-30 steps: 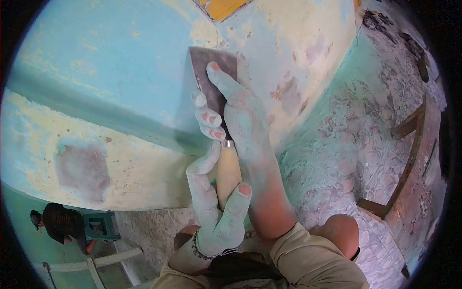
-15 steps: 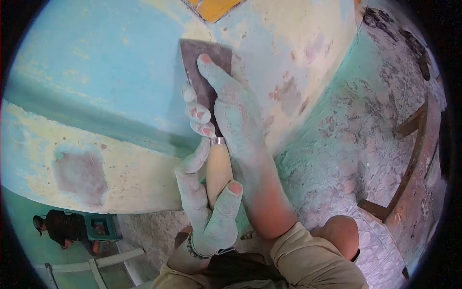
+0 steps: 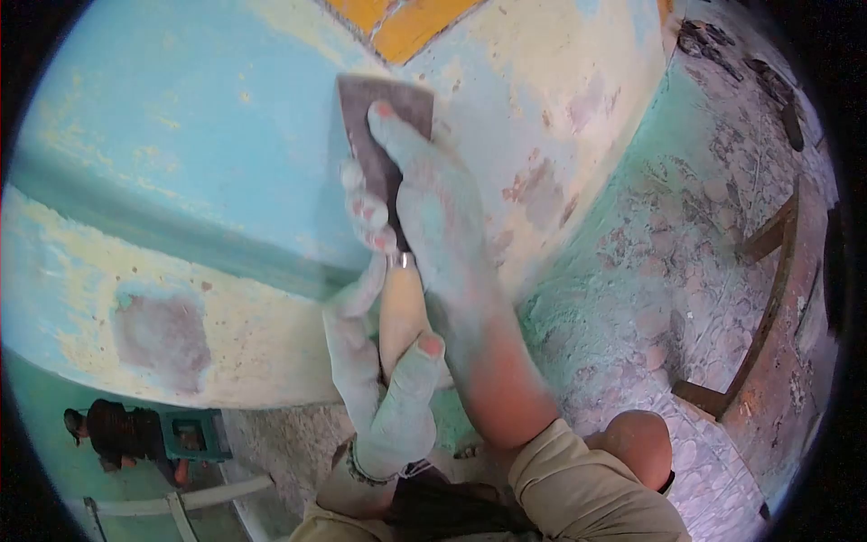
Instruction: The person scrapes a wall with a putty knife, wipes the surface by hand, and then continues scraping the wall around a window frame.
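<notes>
A scraper with a wide dark metal blade (image 3: 359, 104) and a pale wooden handle lies against the worn blue and cream painted wall (image 3: 208, 117). Dust coats both hands. My left hand (image 3: 393, 388), with a beaded bracelet at the wrist, is wrapped round the wooden handle. Higher up, my right hand (image 3: 433, 185) grips the blade, its thumb flat on the face and its fingers curled round the left edge. The blade's top edge is just below an orange patch (image 3: 420, 27).
A person in dark clothes (image 3: 126, 432) is at the lower left, beside a green plastic crate (image 3: 194, 435). Pale rails (image 3: 181, 510) cross below them. On the right, a curved wooden piece (image 3: 772, 312) stands on the dusty floor (image 3: 632, 298).
The orange patch and grey wall patch appear slightly lower in view. The scraper's handle and my left hand have shifted a little left. Both hands keep their grip.
</notes>
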Tool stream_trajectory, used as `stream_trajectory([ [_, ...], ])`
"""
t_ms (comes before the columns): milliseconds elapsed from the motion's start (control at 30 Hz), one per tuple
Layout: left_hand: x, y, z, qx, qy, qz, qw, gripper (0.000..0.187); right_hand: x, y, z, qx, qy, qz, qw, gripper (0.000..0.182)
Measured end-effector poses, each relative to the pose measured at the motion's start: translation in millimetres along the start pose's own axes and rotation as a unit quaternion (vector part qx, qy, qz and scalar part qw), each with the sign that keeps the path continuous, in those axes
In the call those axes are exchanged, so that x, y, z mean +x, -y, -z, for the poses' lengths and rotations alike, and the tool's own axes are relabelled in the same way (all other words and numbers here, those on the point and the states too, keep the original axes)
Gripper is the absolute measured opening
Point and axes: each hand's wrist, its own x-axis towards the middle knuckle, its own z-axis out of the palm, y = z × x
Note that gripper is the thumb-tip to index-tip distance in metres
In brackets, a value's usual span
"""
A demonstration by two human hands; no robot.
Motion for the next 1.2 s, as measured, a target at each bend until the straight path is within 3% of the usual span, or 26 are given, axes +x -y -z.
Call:
stream_trajectory([
  [167,-1,6,2,0.017,0.02,-0.048,0.999,0.059,-6,6,-1,0.011,-0.005,-0.024,1.0,0.025],
  [233,3,-3,-7,-0.036,-0.001,-0.008,0.999,0.058,-1,5,1,-0.003,-0.002,-0.044,0.999,0.027],
  [400,-5,8,-1,0.028,0.013,-0.039,0.999,0.057,-6,1,4,0.032,-0.012,-0.067,0.997,0.026],
  [500,1,9,-3,0.001,0.014,-0.016,1.0,0.057,-1,5,11,-0.02,0.015,-0.078,0.997,0.024],
  [600,0,1,-12,-0.007,-0.008,-0.013,1.0,0.056,1,7,1,0.028,-0.021,-0.054,0.998,0.023],
  [700,-1,9,-13,0.003,0.001,-0.044,0.999,0.055,-7,7,4,0.017,-0.019,-0.051,0.998,0.023],
  [800,6,6,-10,-0.029,0.017,-0.019,0.999,0.055,5,5,12,0.008,0.038,-0.032,0.999,0.023],
  [900,1,3,-7,0.002,0.004,-0.021,1.0,0.055,3,7,5,-0.029,0.007,-0.018,0.999,0.025],
  [1133,8,-1,-1,-0.03,0.001,0.002,1.0,0.057,6,5,-6,0.007,-0.009,-0.041,0.999,0.034],
  [1200,-3,5,7,0.038,-0.005,-0.021,0.999,0.06,0,-1,3,-0.008,0.036,-0.062,0.997,0.036],
])
